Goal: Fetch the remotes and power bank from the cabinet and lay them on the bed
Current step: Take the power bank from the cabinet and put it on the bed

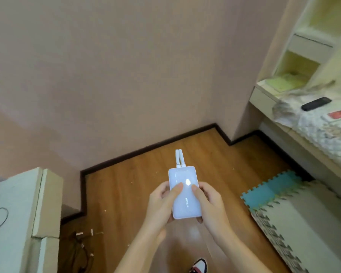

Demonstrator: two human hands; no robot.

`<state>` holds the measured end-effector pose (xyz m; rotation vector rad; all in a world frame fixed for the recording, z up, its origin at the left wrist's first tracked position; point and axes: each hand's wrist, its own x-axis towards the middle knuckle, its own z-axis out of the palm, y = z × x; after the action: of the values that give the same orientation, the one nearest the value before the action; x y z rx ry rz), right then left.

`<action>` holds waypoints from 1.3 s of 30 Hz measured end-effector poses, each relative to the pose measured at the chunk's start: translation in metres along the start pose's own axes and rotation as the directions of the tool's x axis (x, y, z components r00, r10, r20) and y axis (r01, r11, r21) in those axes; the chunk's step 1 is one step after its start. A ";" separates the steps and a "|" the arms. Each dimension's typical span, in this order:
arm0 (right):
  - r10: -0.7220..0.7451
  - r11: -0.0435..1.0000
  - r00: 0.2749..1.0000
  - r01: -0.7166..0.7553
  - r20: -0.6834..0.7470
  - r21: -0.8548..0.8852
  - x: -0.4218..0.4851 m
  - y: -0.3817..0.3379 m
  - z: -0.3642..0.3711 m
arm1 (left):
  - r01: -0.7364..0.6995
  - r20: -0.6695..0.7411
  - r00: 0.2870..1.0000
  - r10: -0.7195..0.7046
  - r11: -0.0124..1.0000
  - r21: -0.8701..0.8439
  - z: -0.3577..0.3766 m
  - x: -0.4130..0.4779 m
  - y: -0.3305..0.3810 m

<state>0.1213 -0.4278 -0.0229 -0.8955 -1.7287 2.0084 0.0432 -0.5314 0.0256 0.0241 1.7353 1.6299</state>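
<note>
Both hands are clamped on one thing in the lower centre of the frame. The left hand (161, 205) and the right hand (212, 206) hold the white power bank (182, 176) between them. Bare forearms rise from the bottom edge and converge toward it. Each hand wraps one long side of the power bank, with its fingers curled beneath. Each thumb lies across the front face, and the two thumb tips come close either side of a small glowing oval light. The power bank is held roughly flat, face up to the camera, with its brand lettering running along its length near the right thumb. A short white cable loop (179, 158) sticks out of its far end, pointing toward the wall (126, 66). It is held in the air above the wooden floor (146, 174).

At the right edge of the frame is the bed (323, 134), covered in a pale flowered spread. A black remote (316, 103) lies on it, and a red card (338, 115) lies just beside that. A shelf unit (303, 46) stands in the upper right, behind the bed. Foam mat tiles (303, 223) cover the floor at lower right. A pale box (18, 213) fills the lower left corner. The toe of a shoe (200, 266) shows at the bottom edge.
</note>
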 end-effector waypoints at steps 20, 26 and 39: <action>0.098 0.969 0.860 0.031 -0.500 0.244 0.137 -0.012 -0.145 | 0.017 0.451 0.873 -0.188 0.934 0.357 0.192 0.183 0.056; 0.072 0.982 0.782 0.053 -0.619 0.181 0.210 -0.036 -0.184 | -0.061 0.590 0.768 -0.251 0.888 0.456 0.258 0.272 0.094; 0.211 0.953 0.554 0.068 -0.806 0.296 0.298 -0.057 -0.241 | -0.099 0.720 0.560 -0.410 0.830 0.549 0.374 0.374 0.125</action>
<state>0.0502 -0.0482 -0.0528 -1.4973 -0.8164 1.3910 -0.0926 -0.0064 -0.0184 0.7640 1.2880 0.6898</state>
